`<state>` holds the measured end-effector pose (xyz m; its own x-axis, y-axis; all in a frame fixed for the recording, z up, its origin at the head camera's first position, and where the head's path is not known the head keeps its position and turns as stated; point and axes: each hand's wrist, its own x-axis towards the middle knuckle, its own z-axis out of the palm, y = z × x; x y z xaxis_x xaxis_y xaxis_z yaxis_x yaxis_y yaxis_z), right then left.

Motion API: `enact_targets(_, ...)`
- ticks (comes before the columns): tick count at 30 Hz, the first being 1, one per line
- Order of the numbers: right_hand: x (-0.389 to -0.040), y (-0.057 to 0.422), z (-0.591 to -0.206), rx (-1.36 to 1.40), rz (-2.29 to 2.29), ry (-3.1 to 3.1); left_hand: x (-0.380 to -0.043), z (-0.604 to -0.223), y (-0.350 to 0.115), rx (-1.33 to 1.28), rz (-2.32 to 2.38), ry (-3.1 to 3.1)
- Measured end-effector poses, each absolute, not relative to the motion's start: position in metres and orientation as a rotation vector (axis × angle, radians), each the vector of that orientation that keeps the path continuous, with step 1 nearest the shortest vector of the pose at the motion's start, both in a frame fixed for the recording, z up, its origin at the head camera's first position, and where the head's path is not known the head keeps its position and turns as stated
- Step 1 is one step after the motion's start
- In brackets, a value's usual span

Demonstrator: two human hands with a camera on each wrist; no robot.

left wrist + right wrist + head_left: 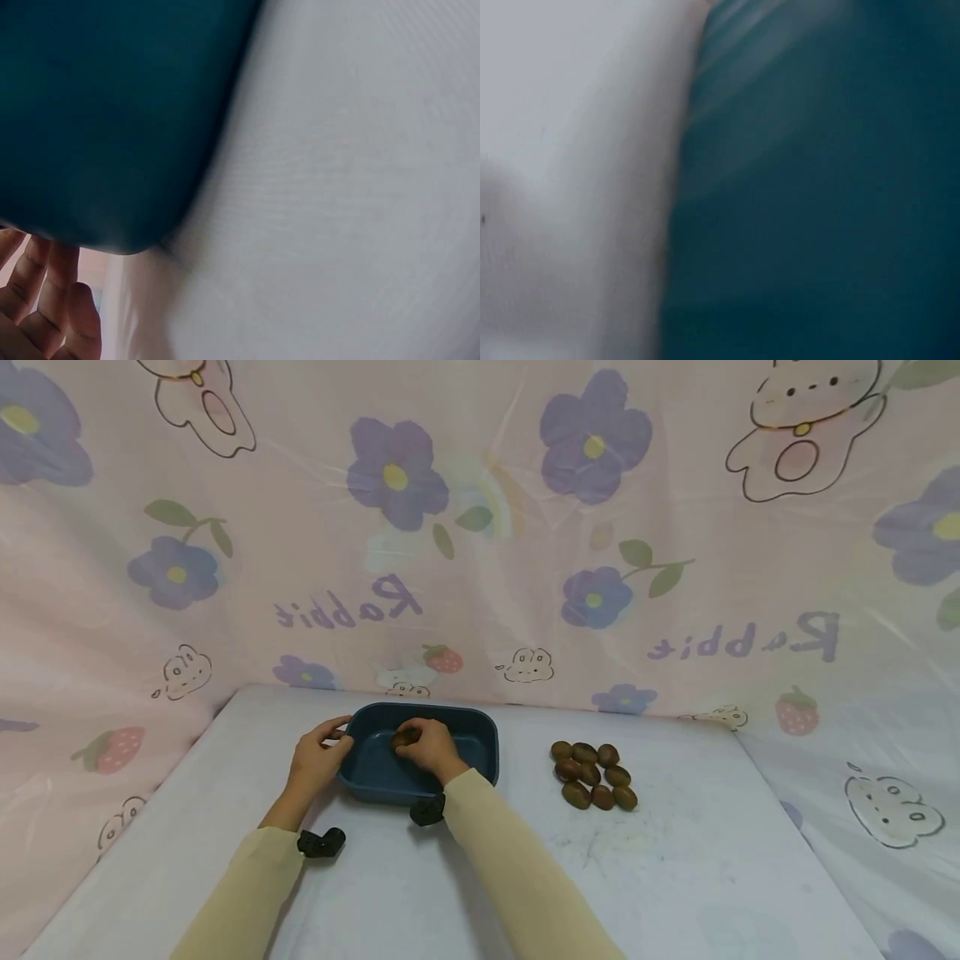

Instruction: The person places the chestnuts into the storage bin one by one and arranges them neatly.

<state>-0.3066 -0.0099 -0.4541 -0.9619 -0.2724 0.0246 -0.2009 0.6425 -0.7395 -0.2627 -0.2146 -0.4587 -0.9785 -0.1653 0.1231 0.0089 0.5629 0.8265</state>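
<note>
A dark teal rectangular basin (472, 718) with rounded corners sits on the white table. At its left end my left hand (315, 760) holds the rim, with thumb and fingers meeting the edge. In the left wrist view, several fingers (56, 292) lie against the basin's outer wall (112, 135); the thumb is not seen there. My right hand (431, 747) reaches inside the basin and pinches a brown oval fruit (400, 740), partly covered by the fingers. The right wrist view shows mostly the blurred basin wall (802, 210), not the hand.
Several similar brown oval fruits (590, 774) lie grouped on the white table (712, 843), right of the basin. A printed curtain (487, 568) with flowers and rabbits hangs behind and at both sides. Small black devices (322, 843) are strapped at both wrists.
</note>
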Motion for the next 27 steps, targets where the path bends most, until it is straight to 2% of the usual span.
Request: enact_targets(27,-0.305,-0.015,-0.439,-0.351,-1.245,2.805,-0.262,-0.454,-0.214,0.150,-1.409,-2.608)
